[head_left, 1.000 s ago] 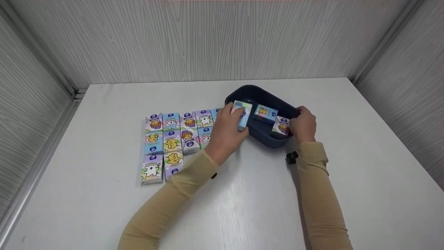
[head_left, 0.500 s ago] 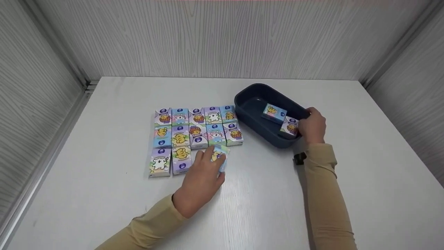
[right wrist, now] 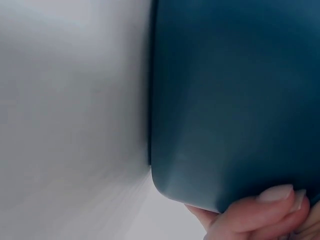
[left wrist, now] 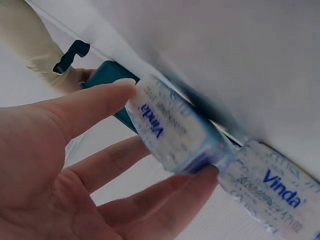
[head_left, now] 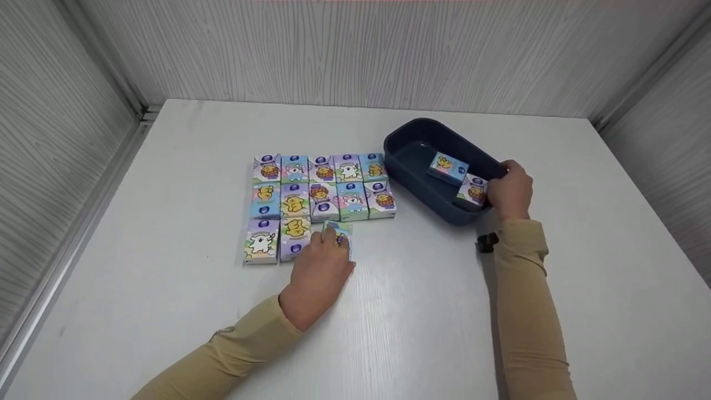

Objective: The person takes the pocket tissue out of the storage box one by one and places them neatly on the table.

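Observation:
My left hand pinches a small tissue pack between thumb and fingers, in the third row of laid-out packs. In the left wrist view, the pack has "Vinda" on its end, and a neighbouring pack lies close beside it. With my right hand I grip the near right end of a dark blue bin. Inside lie two tissue packs, one blue and one white and purple. The right wrist view shows fingers on the bin's outer wall.
Left of the bin, several cartoon-printed tissue packs lie side by side in rows on the white table. A grey wood-grain panel stands behind the table, with more panels at both sides.
My left hand has carried the tissue pack from over the bin leftward and down to the third row, beside the packs there. My right hand keeps its grip on the bin.

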Tool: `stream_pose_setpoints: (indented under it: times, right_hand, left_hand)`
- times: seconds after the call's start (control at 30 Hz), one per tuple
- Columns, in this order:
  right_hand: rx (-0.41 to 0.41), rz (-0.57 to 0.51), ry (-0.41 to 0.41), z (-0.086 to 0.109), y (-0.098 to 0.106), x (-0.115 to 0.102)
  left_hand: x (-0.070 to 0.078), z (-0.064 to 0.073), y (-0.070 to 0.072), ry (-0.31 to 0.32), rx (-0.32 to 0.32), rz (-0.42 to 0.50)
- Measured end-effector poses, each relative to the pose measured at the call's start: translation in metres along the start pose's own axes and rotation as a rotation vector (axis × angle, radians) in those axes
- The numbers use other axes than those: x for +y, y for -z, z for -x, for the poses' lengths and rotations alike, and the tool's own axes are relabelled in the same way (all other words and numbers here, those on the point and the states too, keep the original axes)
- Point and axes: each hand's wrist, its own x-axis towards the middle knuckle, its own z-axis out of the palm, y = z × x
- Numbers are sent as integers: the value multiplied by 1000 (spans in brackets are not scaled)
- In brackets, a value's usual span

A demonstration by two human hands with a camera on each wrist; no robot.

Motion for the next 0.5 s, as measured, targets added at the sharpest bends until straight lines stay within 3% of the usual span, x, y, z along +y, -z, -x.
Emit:
stream_pose_setpoints:
  times: [0.23,0.5]
  right_hand:
    - [26,15,21,-3,-1,-1]
    - [20,3,-3,-1,-1,0]
  left_hand:
    - [-2,-3,7,3,-57,-126]
    - [-3,-5,11,18,-114,-135]
